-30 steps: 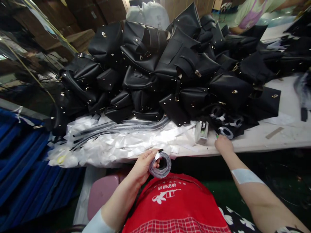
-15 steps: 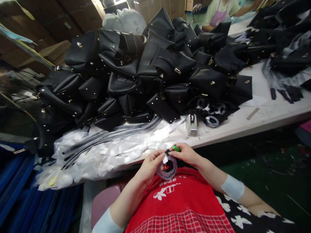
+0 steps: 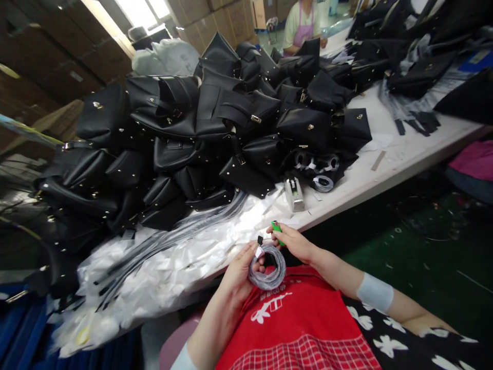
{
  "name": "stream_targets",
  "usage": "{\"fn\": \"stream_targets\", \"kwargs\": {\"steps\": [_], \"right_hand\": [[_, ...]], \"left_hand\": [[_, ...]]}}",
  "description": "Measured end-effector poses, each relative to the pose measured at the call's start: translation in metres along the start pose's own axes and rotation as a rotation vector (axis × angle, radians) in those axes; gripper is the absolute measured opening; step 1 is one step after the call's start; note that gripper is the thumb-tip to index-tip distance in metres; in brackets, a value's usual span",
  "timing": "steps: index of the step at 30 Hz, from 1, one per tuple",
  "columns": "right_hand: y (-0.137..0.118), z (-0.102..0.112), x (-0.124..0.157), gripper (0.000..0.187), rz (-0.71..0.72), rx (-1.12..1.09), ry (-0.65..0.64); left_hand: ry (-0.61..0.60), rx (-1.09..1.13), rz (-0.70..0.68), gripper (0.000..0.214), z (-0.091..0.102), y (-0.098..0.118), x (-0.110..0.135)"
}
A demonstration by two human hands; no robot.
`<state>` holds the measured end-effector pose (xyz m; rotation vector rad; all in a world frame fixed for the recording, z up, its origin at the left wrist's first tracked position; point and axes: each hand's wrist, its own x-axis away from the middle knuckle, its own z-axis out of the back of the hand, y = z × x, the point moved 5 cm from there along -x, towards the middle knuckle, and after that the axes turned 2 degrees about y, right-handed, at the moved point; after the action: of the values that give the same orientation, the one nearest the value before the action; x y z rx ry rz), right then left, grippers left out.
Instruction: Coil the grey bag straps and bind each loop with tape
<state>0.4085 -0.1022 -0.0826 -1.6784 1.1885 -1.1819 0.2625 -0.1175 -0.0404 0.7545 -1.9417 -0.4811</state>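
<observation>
My left hand (image 3: 239, 271) is closed round a coiled grey strap (image 3: 268, 267) with a small white tag, held above my red apron. My right hand (image 3: 293, 241) grips a green lighter (image 3: 276, 227) right beside the black tip of the strap's end. Both hands hover just in front of the white table edge (image 3: 339, 203).
A big heap of black leather bags (image 3: 215, 128) covers the table. White plastic wrapping with grey straps (image 3: 162, 257) lies at its near left. A tape dispenser (image 3: 295, 192) and more coiled straps (image 3: 321, 172) sit behind my hands. Another person (image 3: 302, 23) works at the far end.
My right hand came back from the table with the green lighter and met the left hand at the coiled strap. The view swung left and tilted.
</observation>
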Motion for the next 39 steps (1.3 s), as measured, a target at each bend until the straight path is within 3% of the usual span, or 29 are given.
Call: {"fn": "stream_targets", "kwargs": {"steps": [3,6,13,20,31,39], "right_hand": [[0.002,0.008,0.002,0.034,0.12,0.206,0.043],[0.0,0.009,0.006,0.042,0.194,0.243,0.008],[-0.002,-0.001,0.013,0.039,0.088,0.126,-0.105],[0.001,0.0,0.013,0.054,0.016,0.052,0.007],[0.006,-0.003,0.011,0.048,0.018,0.188,0.046],[0.007,-0.002,0.011,0.047,0.074,0.172,-0.01]], "left_hand": [[-0.009,0.04,0.08,0.023,0.0,-0.005,0.0],[-0.026,0.089,0.149,0.021,-0.002,-0.009,0.001],[-0.022,0.141,0.175,0.015,-0.007,-0.014,0.003],[-0.056,0.164,0.206,0.017,-0.011,-0.022,0.008],[-0.026,0.191,0.226,0.016,-0.014,-0.027,0.01],[-0.017,0.183,0.194,0.015,-0.014,-0.025,0.01]]}}
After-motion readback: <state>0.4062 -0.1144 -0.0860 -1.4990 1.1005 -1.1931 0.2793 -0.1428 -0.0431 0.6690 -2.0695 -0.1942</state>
